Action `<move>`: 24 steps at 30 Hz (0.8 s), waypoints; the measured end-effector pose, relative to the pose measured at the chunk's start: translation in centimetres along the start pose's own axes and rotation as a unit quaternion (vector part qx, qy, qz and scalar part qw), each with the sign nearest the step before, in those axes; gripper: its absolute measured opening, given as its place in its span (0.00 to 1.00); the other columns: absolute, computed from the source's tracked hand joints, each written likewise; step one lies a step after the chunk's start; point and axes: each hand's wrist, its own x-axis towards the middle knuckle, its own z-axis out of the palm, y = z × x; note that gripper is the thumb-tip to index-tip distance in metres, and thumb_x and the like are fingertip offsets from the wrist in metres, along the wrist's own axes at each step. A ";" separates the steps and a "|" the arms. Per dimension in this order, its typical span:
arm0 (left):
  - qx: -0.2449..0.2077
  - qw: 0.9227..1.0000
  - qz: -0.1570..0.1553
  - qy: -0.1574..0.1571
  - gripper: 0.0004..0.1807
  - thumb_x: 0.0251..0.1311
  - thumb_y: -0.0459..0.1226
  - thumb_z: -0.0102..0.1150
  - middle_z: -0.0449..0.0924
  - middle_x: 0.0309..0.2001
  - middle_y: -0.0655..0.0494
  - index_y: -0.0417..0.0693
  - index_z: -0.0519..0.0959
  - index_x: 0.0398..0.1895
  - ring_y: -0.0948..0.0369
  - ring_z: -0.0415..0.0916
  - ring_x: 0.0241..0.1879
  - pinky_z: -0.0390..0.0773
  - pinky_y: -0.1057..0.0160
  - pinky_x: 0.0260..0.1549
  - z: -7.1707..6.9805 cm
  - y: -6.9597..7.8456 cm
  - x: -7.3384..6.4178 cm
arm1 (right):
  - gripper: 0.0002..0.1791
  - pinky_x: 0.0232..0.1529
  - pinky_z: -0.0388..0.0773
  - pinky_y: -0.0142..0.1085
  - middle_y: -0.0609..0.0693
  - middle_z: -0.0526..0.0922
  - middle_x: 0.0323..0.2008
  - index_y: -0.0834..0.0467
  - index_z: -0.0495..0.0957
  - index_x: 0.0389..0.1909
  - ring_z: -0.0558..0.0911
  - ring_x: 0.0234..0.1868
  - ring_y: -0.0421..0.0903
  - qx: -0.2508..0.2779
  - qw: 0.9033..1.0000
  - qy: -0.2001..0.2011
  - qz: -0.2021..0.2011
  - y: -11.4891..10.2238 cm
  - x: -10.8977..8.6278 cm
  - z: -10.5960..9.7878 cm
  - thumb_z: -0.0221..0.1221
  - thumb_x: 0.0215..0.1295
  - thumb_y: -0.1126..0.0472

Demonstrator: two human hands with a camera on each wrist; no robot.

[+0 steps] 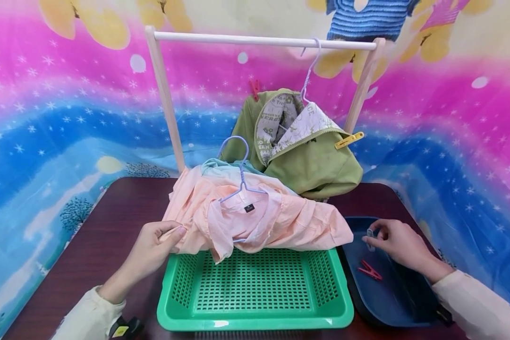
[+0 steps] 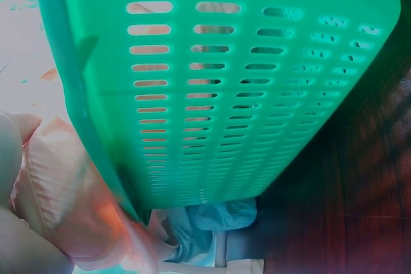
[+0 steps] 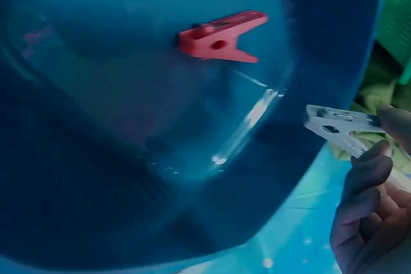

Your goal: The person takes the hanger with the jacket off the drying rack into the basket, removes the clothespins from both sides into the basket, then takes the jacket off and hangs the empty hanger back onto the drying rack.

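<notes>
My left hand [image 1: 155,243] pinches the edge of a pink shirt [image 1: 310,226], which lies across the back of a green basket [image 1: 255,323]. A purple hanger [image 1: 242,174] sits inside the shirt's collar, its hook standing up. Over the dark blue tray [image 1: 391,302], my right hand [image 1: 401,243] holds a white clothespin [image 3: 340,126] between thumb and fingers. Below that hand, a red clothespin [image 1: 369,270] lies on the tray's floor. In the left wrist view the basket's slotted wall [image 2: 212,107] fills most of the picture, with the pink cloth [image 2: 70,203] at lower left.
Behind the basket stands a wooden rack [image 1: 263,39]. A green jacket [image 1: 318,165] hangs from it on a purple hanger, with a yellow clothespin [image 1: 349,140] and a red clothespin [image 1: 254,89] on it. Pale blue cloth [image 1: 225,167] lies behind the shirt on the dark table [image 1: 76,264].
</notes>
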 end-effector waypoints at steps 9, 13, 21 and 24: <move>-0.007 1.000 -0.013 -0.001 0.09 0.70 0.31 0.58 0.82 0.26 0.66 0.34 0.85 0.41 0.71 0.78 0.25 0.83 0.64 0.26 0.1 0.1 0.0 | 0.24 0.17 0.69 0.35 0.46 0.84 0.23 0.67 0.82 0.48 0.74 0.17 0.40 -0.021 0.997 -0.066 0.020 1.5 0.5 1.4 0.67 0.65 0.50; -0.018 1.000 -0.012 -0.003 0.09 0.70 0.30 0.57 0.82 0.27 0.66 0.33 0.85 0.42 0.72 0.78 0.26 0.84 0.64 0.26 0.1 0.2 -0.1 | 0.20 0.20 0.73 0.36 0.48 0.86 0.29 0.66 0.83 0.45 0.76 0.19 0.40 -0.019 0.996 -0.086 0.019 1.8 0.7 1.6 0.67 0.64 0.52; -0.031 0.999 -0.009 -0.006 0.09 0.70 0.29 0.57 0.77 0.24 0.68 0.33 0.85 0.42 0.72 0.77 0.27 0.84 0.64 0.26 0.1 0.5 -0.1 | 0.13 0.17 0.65 0.34 0.44 0.75 0.13 0.53 0.80 0.22 0.70 0.15 0.40 -0.034 0.992 -0.122 0.018 2.0 0.8 2.3 0.67 0.63 0.54; -0.029 1.000 -0.009 -0.008 0.09 0.70 0.30 0.57 0.78 0.24 0.68 0.33 0.85 0.42 0.72 0.77 0.26 0.84 0.64 0.26 0.1 0.5 0.0 | 0.17 0.16 0.63 0.33 0.44 0.74 0.11 0.52 0.78 0.16 0.69 0.13 0.40 -0.034 0.991 -0.131 0.012 2.0 0.8 2.5 0.67 0.63 0.54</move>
